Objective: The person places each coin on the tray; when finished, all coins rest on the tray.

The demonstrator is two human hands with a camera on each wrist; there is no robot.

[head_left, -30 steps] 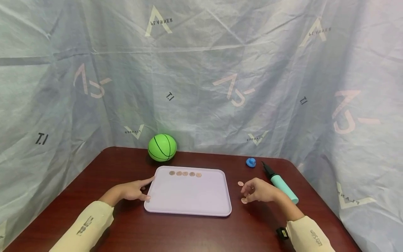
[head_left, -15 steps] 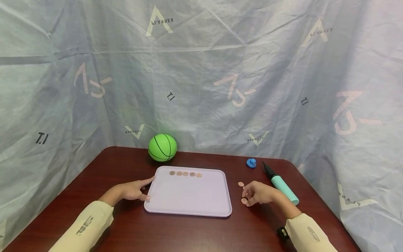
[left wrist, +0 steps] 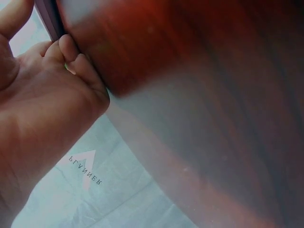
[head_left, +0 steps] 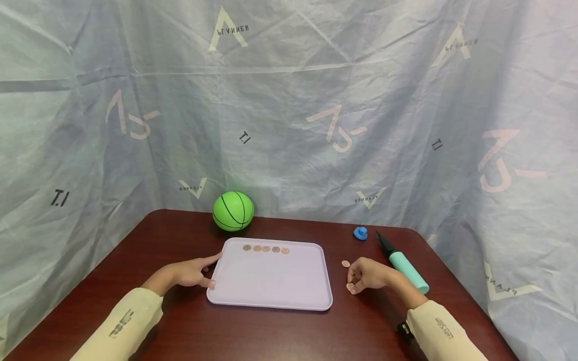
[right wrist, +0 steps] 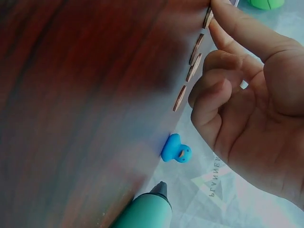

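A pale lilac tray (head_left: 271, 286) lies on the dark red-brown table, with several copper coins (head_left: 266, 249) in a row along its far side. My left hand (head_left: 191, 273) touches the tray's left rim with thumb and index finger spread; in the left wrist view, that hand's (left wrist: 57, 95) other fingers are bent beside the tray edge (left wrist: 47, 19). Right of the tray, my right hand (head_left: 368, 275) pinches a coin (head_left: 350, 287) at the table between thumb and index finger. Another coin (head_left: 345, 263) lies just beyond. The right wrist view shows further coins (right wrist: 194, 67) below the curled fingers.
Toward the back right sit a small blue rubber duck (head_left: 360, 233) and a turquoise hand pump (head_left: 408, 271) with a black nozzle, close to my right hand. A green ball (head_left: 233, 211) stands behind the tray. Grey printed cloth (head_left: 289, 110) hangs around the table (head_left: 253, 336).
My right thumb and index finger have drawn together on the nearer coin, after lifting slightly off it half a second ago. The left hand and tray stay put.
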